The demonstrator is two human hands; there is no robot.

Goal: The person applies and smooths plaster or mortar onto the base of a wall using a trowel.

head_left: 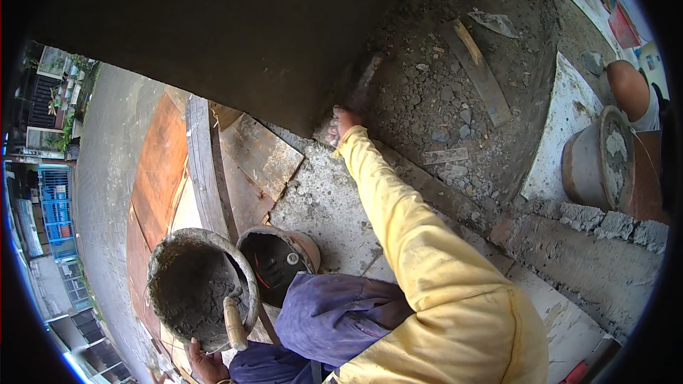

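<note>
At the lower left my left hand (206, 364) grips the rim of a bucket (162, 256) with its thumb up against the edge. Wet grey mortar (188, 299) coats the inside, and a trowel (233, 318) with a wooden handle rests in it. My right arm, in a yellow sleeve, stretches forward to the lower corner of a dark, freshly coated wall (235, 50). There my right hand (343, 125) is closed, its fingers curled at the wall's edge. What it holds is hard to see; a blurred greyish strip (368, 77) lies just beyond it.
Beside the bucket stands a second bucket (302, 245) with dark contents. Boards (203, 163) lie to the left, by a paved road (117, 142). Rubble and a plank (477, 75) cover the ground ahead. A large mortar-smeared bucket (587, 163) stands at right, behind a rough low ledge (569, 242).
</note>
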